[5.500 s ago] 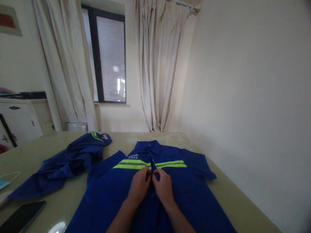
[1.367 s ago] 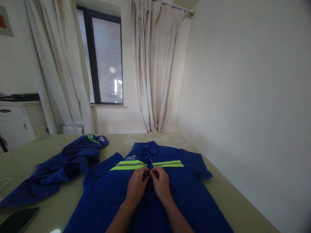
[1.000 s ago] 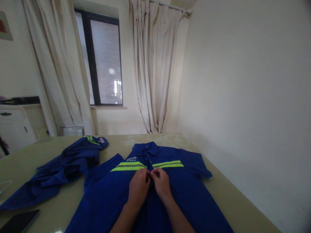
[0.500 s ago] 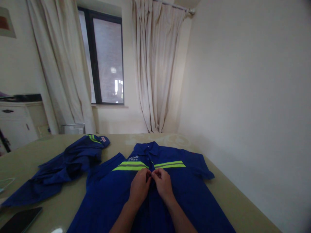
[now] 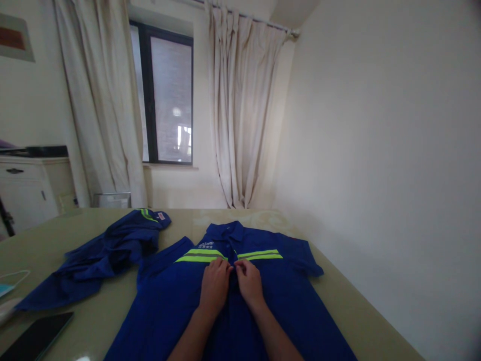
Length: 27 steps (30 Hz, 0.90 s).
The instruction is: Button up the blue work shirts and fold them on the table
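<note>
A blue short-sleeved work shirt (image 5: 285, 296) with yellow-green reflective stripes lies spread on the table (image 5: 376, 321), its collar away from me. My left hand (image 5: 216, 283) pinches the front edge of the shirt just below the chest stripe. Close beside it, my right hand (image 5: 248, 282) has thumb and forefinger pressed together on the other side of the same front opening. The fingertips nearly meet at the middle. Any button between them is too small or hidden to make out.
To the left lies a crumpled second blue garment (image 5: 112, 250) with matching stripes. A dark phone (image 5: 37, 336) and a face mask (image 5: 9, 286) rest at the near left. A wall (image 5: 394, 175) runs along the right side; curtains (image 5: 240, 110) hang behind the table.
The view has shifted slightly, showing more of the phone and mask. My left fingers have flattened a little over the shirt front; both hands stay at the same spot on it.
</note>
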Motion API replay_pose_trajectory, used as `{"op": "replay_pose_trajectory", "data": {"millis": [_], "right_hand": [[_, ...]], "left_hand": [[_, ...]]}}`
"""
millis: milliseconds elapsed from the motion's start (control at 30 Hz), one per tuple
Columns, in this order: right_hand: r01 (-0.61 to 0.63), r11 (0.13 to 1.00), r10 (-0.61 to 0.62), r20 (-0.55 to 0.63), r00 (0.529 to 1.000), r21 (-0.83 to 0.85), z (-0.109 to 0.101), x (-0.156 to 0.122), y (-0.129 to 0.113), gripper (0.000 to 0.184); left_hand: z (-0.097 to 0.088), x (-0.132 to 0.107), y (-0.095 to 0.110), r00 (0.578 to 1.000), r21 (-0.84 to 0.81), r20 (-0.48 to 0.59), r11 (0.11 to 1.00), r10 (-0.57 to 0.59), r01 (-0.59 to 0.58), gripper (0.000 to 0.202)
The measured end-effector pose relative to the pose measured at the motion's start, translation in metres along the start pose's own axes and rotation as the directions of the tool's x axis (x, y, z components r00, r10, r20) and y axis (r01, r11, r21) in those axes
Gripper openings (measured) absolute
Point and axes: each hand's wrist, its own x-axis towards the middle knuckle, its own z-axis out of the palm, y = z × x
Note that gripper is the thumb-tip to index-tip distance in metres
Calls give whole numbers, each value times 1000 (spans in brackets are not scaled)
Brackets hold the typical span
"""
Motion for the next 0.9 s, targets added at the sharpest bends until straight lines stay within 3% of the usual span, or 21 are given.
{"op": "replay_pose_trajectory", "data": {"millis": [100, 233, 400, 500, 633, 733, 900], "right_hand": [[-5, 998, 5, 3, 1000, -68, 0, -8, -6, 32], [-30, 989, 34, 24, 999, -146, -5, -27, -15, 32], [-57, 917, 108, 108, 988, -394, -19, -45, -36, 22], [6, 872, 43, 89, 995, -490, -18, -43, -50, 36], [72, 829, -44, 64, 997, -555, -1, -36, -54, 28], [26, 868, -13, 29, 999, -496, 8, -33, -44, 17], [-20, 983, 15, -26, 1000, -181, 3, -26, -17, 19]], "left_hand": [[6, -7, -3, 998, 88, -51, 996, 28, -24, 40], [13, -26, -6, 998, 147, 27, 988, 49, -52, 48], [10, -69, 0, 998, 189, 56, 981, 21, -31, 54], [10, -98, 4, 996, 204, 91, 979, 7, -25, 57], [4, -120, 8, 994, 184, 110, 983, 0, -21, 56], [-13, -113, 13, 990, 178, 139, 983, 10, -35, 49], [-35, -66, 21, 994, 232, 89, 972, -65, 43, 36]]}}
